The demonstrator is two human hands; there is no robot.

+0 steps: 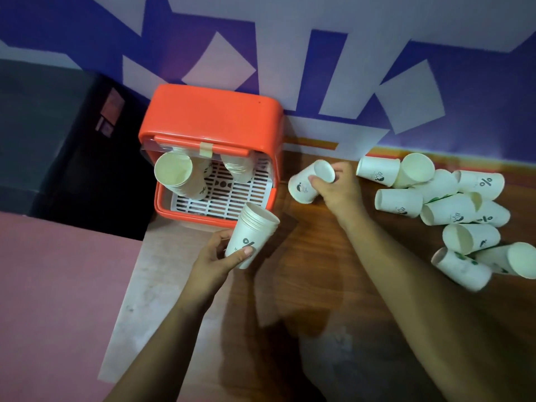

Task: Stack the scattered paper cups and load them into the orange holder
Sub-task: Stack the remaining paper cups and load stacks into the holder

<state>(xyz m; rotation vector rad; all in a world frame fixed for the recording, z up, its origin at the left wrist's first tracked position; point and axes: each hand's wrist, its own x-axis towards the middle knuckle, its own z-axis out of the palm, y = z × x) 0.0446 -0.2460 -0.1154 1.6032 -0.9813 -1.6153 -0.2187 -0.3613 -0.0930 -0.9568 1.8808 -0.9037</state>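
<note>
The orange holder (211, 117) stands against the wall with its front flap open. Two stacks of white cups (181, 177) lean inside it on a white slotted tray (232, 195). In front of the holder, my left hand (217, 261) grips a stack of nested paper cups (251, 235), its mouth facing up and to the right. To the holder's right, my right hand (338, 184) holds a single paper cup (307, 181), tilted with its base towards me. Several loose cups (452, 210) lie on their sides in a pile at the right.
The wooden table top (304, 256) runs from the holder to the right edge. A dark cabinet (58, 140) stands left of the holder. A pink surface (58, 300) lies at lower left. Behind everything is a blue and white patterned wall (319, 68).
</note>
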